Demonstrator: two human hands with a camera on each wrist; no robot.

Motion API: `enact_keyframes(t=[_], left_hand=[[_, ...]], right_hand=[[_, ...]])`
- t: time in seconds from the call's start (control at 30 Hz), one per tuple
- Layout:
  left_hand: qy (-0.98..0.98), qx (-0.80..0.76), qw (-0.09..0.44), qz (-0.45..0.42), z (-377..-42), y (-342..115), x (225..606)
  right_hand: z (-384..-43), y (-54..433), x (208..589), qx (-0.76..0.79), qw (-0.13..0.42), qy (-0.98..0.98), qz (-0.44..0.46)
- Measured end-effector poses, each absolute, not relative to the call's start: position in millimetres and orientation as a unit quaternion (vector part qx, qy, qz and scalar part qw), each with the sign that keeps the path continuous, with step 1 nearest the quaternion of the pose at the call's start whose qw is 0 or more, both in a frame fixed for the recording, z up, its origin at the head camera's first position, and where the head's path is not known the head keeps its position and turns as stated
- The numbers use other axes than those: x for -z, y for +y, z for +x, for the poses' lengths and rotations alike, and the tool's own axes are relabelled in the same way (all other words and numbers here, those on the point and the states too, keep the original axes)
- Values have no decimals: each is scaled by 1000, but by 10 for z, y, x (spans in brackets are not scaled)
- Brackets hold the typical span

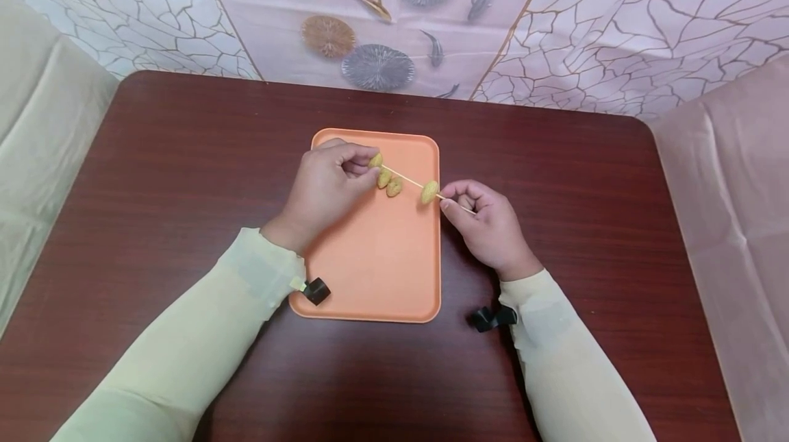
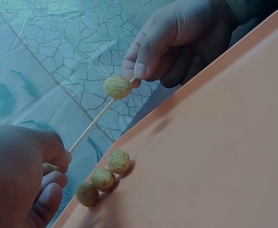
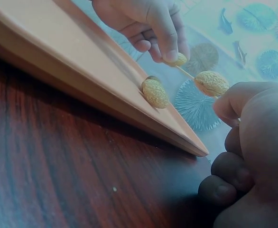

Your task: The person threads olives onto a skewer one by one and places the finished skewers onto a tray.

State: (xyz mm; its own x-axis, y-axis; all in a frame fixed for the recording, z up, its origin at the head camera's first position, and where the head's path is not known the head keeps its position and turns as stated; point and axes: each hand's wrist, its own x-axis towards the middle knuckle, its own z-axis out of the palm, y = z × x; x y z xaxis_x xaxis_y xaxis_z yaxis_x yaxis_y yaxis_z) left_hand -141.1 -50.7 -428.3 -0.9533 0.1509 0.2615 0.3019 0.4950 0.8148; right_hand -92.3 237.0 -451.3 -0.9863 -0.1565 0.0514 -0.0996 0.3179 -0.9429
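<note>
A thin wooden skewer (image 1: 403,177) spans the gap between the two hands above the orange tray. My right hand (image 1: 490,226) pinches it near one end with thumb and forefinger, just behind a wrinkled yellow-green fruit (image 1: 429,192) threaded on it. At the other end, my left hand (image 1: 327,185) pinches a second wrinkled fruit (image 3: 179,60) against the skewer's tip; its fingers partly hide that fruit. Three more of these fruits (image 2: 119,161) lie in a row on the tray, below the left hand.
The orange tray (image 1: 376,257) has a low raised rim and rests on a dark reddish-brown wooden table (image 1: 185,154). Behind the table hangs a patterned cloth (image 1: 382,31) with fish and round motifs. A small black camera (image 1: 317,290) juts from the left cuff over the tray.
</note>
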Motion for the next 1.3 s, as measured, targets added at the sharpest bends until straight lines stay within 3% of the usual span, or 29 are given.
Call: enact_keyframes(t=[1.3], left_hand=[[-869, 476, 10, -134, -1352, -263, 4133]], right_hand=[[-930, 2379, 4507, 580, 14, 811, -75]])
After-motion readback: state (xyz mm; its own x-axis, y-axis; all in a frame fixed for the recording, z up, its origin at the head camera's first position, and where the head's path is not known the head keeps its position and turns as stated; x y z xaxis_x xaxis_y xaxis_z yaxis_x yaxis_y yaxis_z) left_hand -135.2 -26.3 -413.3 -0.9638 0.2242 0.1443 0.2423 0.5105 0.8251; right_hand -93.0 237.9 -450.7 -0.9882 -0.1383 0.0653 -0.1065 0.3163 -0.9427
